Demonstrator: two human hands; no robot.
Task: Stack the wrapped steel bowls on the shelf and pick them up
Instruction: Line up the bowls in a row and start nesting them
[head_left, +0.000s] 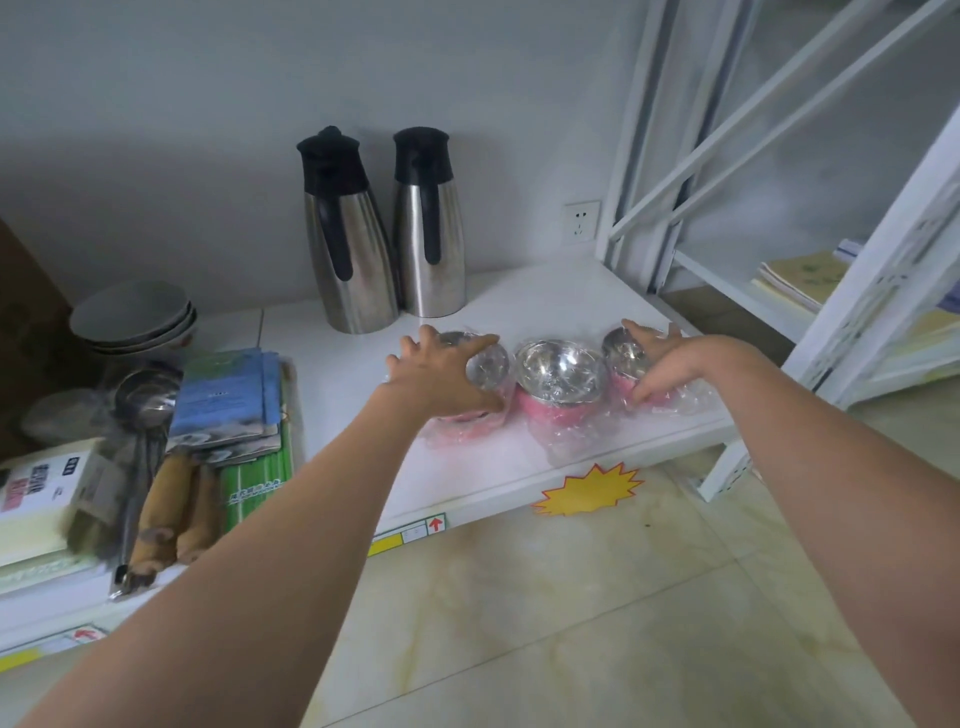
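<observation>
Fingers (457, 345) of my left hand (441, 374) are spread wide over the left wrapped bowl (485, 366), draped across its rim, though I cannot tell whether they grip it. On my right hand (670, 364) they are likewise splayed, thumb low against the crinkled plastic, over the right wrapped bowl (623, 358). Between them sits the middle wrapped bowl (561, 376), untouched, steel inside and pink outside. All three stand in a row near the front of the white shelf (467, 467), just beside one another. Two steel jugs (384, 244) stand behind them by the wall.
</observation>
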